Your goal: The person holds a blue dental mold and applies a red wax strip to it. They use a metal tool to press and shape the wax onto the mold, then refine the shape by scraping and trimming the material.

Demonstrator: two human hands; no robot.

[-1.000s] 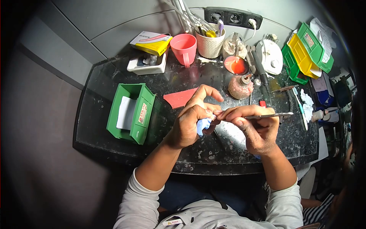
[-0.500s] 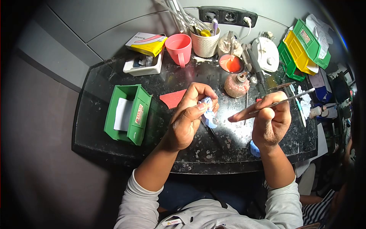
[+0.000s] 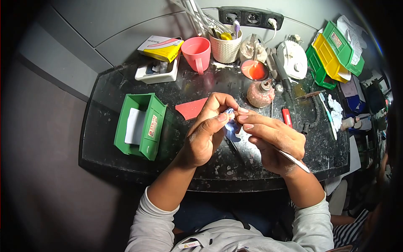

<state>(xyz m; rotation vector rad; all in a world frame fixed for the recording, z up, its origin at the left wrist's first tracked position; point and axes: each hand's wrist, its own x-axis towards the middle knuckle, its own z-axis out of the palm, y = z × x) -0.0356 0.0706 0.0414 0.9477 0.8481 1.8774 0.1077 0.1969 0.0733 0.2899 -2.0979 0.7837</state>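
Note:
My left hand (image 3: 205,136) is closed around a small light-blue dental cast (image 3: 232,133), held over the middle of the bench. My right hand (image 3: 279,145) meets it from the right, its fingertips at the top of the cast. A slim metal wax carver (image 3: 297,162) is gripped in the right hand, its flat pale end pointing back toward the wrist. The carver's other end is hidden by the fingers. Behind the left hand lies a pink wax sheet (image 3: 189,109). A dark thin tool (image 3: 236,150) rests on the bench below the cast.
A glass burner (image 3: 260,95) and a dish of red wax (image 3: 255,70) stand beyond my hands. The green bin (image 3: 153,134) sits at left. At the back are a pink mug (image 3: 196,52) and a woven holder (image 3: 226,50). A corded handpiece (image 3: 282,73) lies right.
My right hand has moved left to the cast, and the carver has swung round from pointing up-right to pointing down-right. My left hand stays nearly still. A red object on the bench is now uncovered.

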